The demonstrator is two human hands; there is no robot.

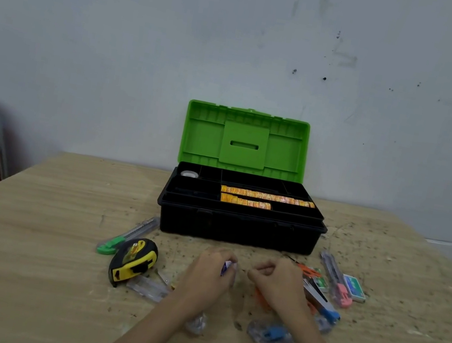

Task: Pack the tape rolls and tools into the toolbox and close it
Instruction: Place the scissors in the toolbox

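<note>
Head view is showing both hands working low over the wooden table (27, 227), just in front of the open toolbox (239, 228), so the step in hand looks like picking up small loose items for packing. The left hand (207, 277) is curling its fingers (221, 256) around a small white-and-purple item (228, 267) that is peeking out at the fingertips; what it is exactly is too blurred to tell. The right hand (278, 286) is sitting with fingers bent in a loose fist, and whether it is pinching anything I cannot tell. The green lid (244, 141) is standing upright, and the black tray is already holding two rows of orange-yellow strips (267, 196) on the right and a clear tape roll (189, 174) in the back left compartment. Still lying outside: a yellow tape measure (133, 260) and a green-handled cutter (125, 236) to the left of the left hand, a clear plastic case (148, 287) near that wrist, a blue-and-clear tool (270, 333) beside the right forearm, a pink-handled cutter (335, 278) and a small teal box (353, 287) well right of the right hand. Next move is probably calling for lifting the held item up and forward over the toolbox's front wall into a free compartment, then going back for the rest. Lid closing is still far off.
</note>
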